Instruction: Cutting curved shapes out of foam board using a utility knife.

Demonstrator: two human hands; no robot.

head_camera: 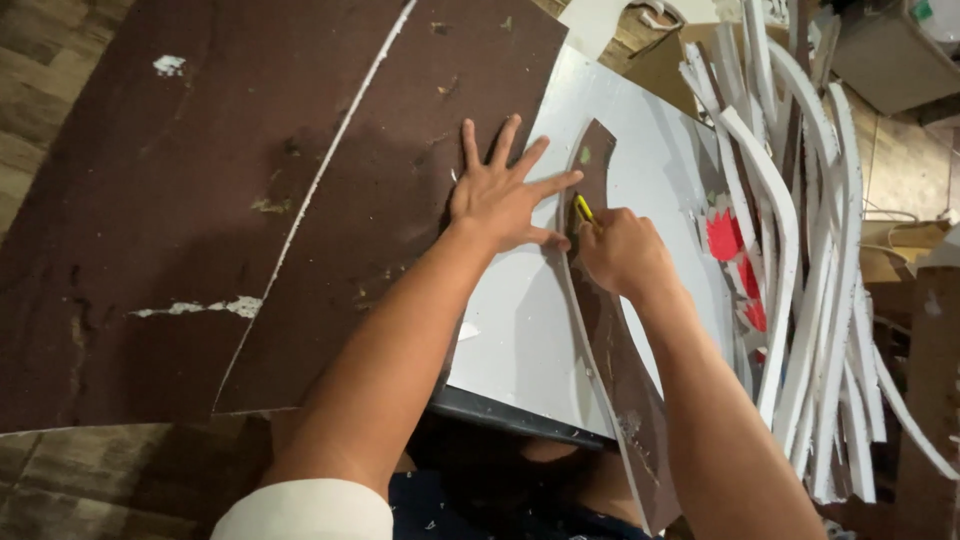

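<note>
My left hand point(503, 195) lies flat with fingers spread, pressing on the edge where a dark brown board point(380, 190) meets a pale grey sheet point(520, 330). My right hand point(622, 250) is closed around a small yellow cutter point(583, 208), whose tip sits on the grey sheet beside a curved dark brown strip point(620, 360). The two hands are almost touching at the thumb of the left one.
A second large brown board point(150, 220) lies at the left on the wooden floor point(60, 40). A heap of curved white offcut strips point(810, 280) fills the right side, with red scraps point(728, 240) beneath. A cardboard box point(895, 55) stands at the top right.
</note>
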